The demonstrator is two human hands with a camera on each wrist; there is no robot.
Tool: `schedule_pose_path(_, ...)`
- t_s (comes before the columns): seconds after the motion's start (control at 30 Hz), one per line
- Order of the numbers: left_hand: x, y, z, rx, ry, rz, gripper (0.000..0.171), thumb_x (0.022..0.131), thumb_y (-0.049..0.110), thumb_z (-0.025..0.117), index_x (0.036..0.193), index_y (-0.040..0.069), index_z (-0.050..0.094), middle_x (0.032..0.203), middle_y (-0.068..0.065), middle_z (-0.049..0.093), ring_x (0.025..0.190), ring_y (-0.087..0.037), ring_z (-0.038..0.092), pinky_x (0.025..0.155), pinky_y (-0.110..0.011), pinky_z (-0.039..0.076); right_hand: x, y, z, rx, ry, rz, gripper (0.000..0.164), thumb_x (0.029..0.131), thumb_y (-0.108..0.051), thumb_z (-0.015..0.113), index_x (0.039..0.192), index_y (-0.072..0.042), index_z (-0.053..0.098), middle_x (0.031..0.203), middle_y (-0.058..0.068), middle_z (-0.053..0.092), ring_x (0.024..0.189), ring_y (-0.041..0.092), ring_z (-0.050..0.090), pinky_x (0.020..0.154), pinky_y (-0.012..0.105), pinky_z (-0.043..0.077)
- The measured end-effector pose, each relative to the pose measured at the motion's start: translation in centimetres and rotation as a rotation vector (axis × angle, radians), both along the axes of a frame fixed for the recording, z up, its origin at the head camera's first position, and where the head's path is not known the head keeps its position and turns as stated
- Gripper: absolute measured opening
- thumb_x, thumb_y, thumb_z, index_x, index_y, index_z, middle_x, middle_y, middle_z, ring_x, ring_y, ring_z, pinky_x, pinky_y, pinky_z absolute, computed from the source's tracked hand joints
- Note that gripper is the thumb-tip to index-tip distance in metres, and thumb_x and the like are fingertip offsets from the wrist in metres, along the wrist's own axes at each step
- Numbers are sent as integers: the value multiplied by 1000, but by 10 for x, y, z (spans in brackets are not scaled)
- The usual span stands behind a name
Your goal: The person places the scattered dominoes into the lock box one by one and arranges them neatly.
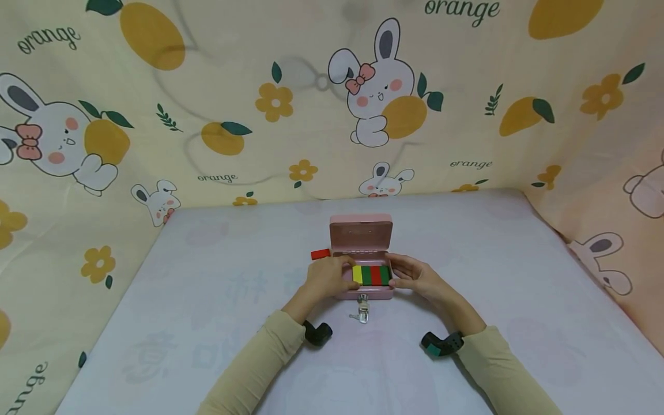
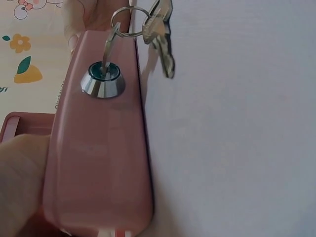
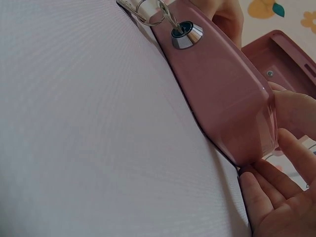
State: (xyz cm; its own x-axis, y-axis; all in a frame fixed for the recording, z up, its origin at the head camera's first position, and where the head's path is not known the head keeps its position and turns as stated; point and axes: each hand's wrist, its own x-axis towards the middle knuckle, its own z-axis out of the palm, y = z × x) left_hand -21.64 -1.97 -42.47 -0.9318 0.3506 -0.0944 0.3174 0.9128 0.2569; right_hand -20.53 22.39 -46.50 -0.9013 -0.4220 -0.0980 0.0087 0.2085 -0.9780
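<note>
Four coloured blocks stand side by side inside the pink box (image 1: 382, 294): from its left to its right, a yellow block (image 1: 357, 275), a green block (image 1: 366, 275), a red block (image 1: 376, 275) and a second green block (image 1: 385, 275). The person's left hand (image 1: 325, 276) reaches over the left part of the box, its thumb and a finger curled about the near and far ends of the yellow block; how firmly they press cannot be told. The right hand (image 1: 417, 275) is at the right end of the box, its fingers fairly extended and touching that end from outside. The lid (image 1: 360, 235) is raised at the back of the box. Just beside the box, behind its left side, lies a loose red piece (image 1: 320, 254). On the front of the box is a round silver lock (image 2: 103, 85) with a key (image 2: 107, 48) in it, and from that key's ring (image 2: 118, 12) hangs a spare key (image 2: 158, 32). Under the box spreads a white tabletop (image 1: 181, 323); behind it is a cream cloth (image 1: 311, 34) printed with rabbits and oranges.
</note>
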Motion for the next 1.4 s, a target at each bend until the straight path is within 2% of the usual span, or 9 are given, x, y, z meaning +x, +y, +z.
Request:
schedule_pose_path(0.33, -2, 1, -2, 6, -10, 23, 48, 75, 49, 77, 117, 28, 66, 87, -4, 69, 72, -15, 53, 57, -24, 40, 0, 1, 0, -20, 10, 12, 70, 88, -14, 68, 148, -1, 33, 157, 22, 27, 146, 43, 26, 109, 22, 37)
schedule_pose_path(0.5, -2, 1, -4, 14, -6, 16, 48, 74, 49, 78, 116, 28, 67, 90, -4, 70, 74, -15, 54, 58, -25, 41, 0, 0, 0, -12, 7, 6, 70, 88, -15, 68, 148, -2, 33, 157, 22, 27, 146, 42, 26, 109, 25, 36)
schedule_pose_path(0.73, -2, 0, -4, 33, -15, 18, 47, 73, 45, 80, 115, 27, 67, 107, -4, 71, 83, -17, 57, 64, -27, 44, 0, 0, 0, -10, 3, 9, 70, 89, -15, 68, 148, -2, 32, 157, 22, 27, 146, 42, 25, 110, 26, 35)
schedule_pose_path(1.03, -2, 1, -3, 42, -22, 12, 49, 74, 47, 79, 117, 26, 67, 102, -5, 72, 80, -16, 55, 64, -27, 45, 0, 0, 1, -11, 2, 4, 70, 88, -15, 68, 148, -1, 33, 157, 22, 28, 146, 42, 26, 109, 25, 35)
schedule_pose_path(1.23, -3, -4, -5, 74, -4, -24, 51, 74, 50, 78, 118, 26, 66, 89, -3, 70, 71, -12, 51, 56, -22, 38, 0, 1, 0, -4, 13, 18, 69, 90, -15, 67, 148, -2, 32, 157, 23, 26, 146, 43, 26, 111, 36, 32)
schedule_pose_path(1.3, -3, -7, -6, 110, -5, -45, 52, 74, 50, 78, 118, 26, 66, 78, 0, 64, 67, -10, 47, 53, -21, 33, 0, 1, -1, 0, 18, 24, 69, 90, -16, 66, 148, -2, 31, 158, 23, 25, 146, 44, 25, 111, 39, 31)
schedule_pose_path(1.4, -5, -13, -8, 187, -17, -91, 50, 76, 48, 77, 119, 25, 65, 65, 4, 47, 60, -7, 39, 51, -20, 27, 0, 1, -1, 0, 20, 25, 69, 90, -15, 66, 148, -2, 31, 157, 23, 25, 146, 43, 25, 111, 38, 31)
